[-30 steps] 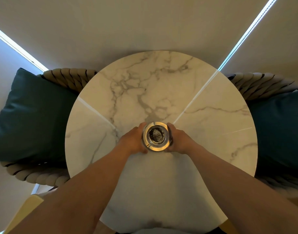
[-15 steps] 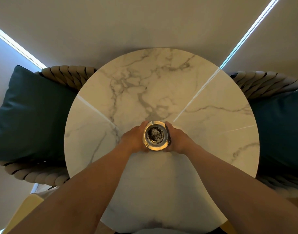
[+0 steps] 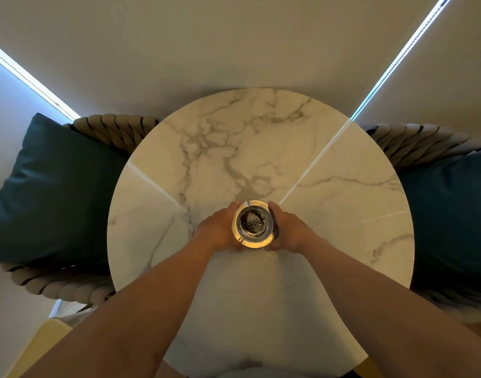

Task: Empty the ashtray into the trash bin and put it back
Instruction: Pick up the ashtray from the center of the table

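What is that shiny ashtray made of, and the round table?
The ashtray looks like polished metal: its rim gleams and reflects warm light. The table looks like glossy white marble, with grey veins and mirrored light strips, though it might be an imitation.

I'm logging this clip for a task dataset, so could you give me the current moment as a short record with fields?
surface: round marble table
object: metal ashtray, upright, near the table's centre
contents: dark ash still in the bowl
left hand: cupping the ashtray's left side
right hand: cupping its right side
lifted or resting: cannot tell
seating: woven chairs with teal cushions on both sides
trash bin: not in view
task stage: ashtray grasped, not yet emptied
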A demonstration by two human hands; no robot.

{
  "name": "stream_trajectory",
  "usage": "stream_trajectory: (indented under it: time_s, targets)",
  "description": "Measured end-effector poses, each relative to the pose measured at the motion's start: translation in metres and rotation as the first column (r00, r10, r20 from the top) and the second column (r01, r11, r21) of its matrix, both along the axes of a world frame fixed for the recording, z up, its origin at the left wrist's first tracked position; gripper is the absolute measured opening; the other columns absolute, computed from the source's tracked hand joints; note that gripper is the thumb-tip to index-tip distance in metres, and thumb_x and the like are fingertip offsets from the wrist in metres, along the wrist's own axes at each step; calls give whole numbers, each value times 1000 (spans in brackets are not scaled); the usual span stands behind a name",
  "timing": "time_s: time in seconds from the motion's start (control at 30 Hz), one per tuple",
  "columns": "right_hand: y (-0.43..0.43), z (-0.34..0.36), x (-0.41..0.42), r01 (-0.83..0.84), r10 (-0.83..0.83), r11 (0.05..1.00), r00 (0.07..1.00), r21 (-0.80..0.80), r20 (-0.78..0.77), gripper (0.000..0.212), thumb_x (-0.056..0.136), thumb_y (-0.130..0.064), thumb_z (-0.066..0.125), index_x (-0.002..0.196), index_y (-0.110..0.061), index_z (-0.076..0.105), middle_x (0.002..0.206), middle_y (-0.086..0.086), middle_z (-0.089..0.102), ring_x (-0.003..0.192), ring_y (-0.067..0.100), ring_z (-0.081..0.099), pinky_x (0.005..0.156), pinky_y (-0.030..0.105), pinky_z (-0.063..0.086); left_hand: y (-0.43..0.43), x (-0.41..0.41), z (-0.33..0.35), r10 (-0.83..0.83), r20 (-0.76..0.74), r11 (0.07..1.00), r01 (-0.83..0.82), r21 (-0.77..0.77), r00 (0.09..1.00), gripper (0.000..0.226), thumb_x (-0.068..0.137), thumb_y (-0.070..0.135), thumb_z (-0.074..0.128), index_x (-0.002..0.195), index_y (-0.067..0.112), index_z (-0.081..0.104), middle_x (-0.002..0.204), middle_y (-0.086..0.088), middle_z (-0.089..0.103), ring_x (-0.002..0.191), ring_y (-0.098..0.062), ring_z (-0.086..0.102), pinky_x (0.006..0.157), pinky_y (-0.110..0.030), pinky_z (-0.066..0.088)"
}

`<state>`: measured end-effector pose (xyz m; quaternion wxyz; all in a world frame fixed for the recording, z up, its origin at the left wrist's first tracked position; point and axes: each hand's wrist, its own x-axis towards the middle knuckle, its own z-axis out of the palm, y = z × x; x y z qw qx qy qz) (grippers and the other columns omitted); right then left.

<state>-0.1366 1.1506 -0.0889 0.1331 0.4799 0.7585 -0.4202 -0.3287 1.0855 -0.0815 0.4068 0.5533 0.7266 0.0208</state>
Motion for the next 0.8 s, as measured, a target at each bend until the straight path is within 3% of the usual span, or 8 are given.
stream_trajectory:
  time_s: [0.43, 0.57, 0.67, 0.73, 0.8]
  targets:
    - [-28, 33, 18, 21, -13, 997, 994, 76, -106, 119, 60, -32, 92, 154, -12, 20, 136, 11, 53, 123, 28, 53, 101, 41, 46, -34, 8, 32, 38, 133, 990, -55, 127, 990, 110, 39, 44, 89, 132, 46, 30, 118, 11, 64, 105, -17, 62, 87, -44, 52]
    - [-42, 41, 26, 47, -32, 995, 986, 86, -161, 121, 57, -29, 94, 153, -12, 22, 140, 9, 51, 125, 27, 53, 103, 43, 46, -50, 11, 38, 51, 165, 983, -78, 164, 985, 111, 38, 42, 92, 131, 49, 31, 104, 23, 63, 97, -9, 62, 84, -38, 53]
    - [-65, 48, 34, 67, -46, 994, 975, 87, -219, 117, 56, -30, 95, 150, -14, 27, 134, 4, 55, 109, 18, 57, 95, 35, 48, -74, 14, 43, 83, 212, 972, -127, 199, 974, 111, 35, 41, 93, 128, 52, 34, 91, 31, 61, 89, 3, 62, 79, -30, 52]
    - [-74, 48, 39, 91, -68, 992, 968, 87, -242, 115, 56, -30, 95, 149, -16, 29, 125, 0, 57, 92, 8, 51, 84, 24, 43, -82, 15, 41, 97, 242, 966, -149, 209, 966, 110, 35, 39, 95, 127, 52, 37, 86, 36, 62, 82, 10, 60, 71, -22, 48]
    - [-82, 47, 43, 111, -84, 990, 959, 89, -270, 117, 56, -30, 95, 151, -18, 28, 122, -1, 56, 87, 5, 46, 81, 20, 37, -91, 17, 41, 95, 270, 958, -162, 237, 958, 109, 35, 38, 95, 126, 52, 38, 85, 42, 59, 78, 14, 58, 66, -18, 43]
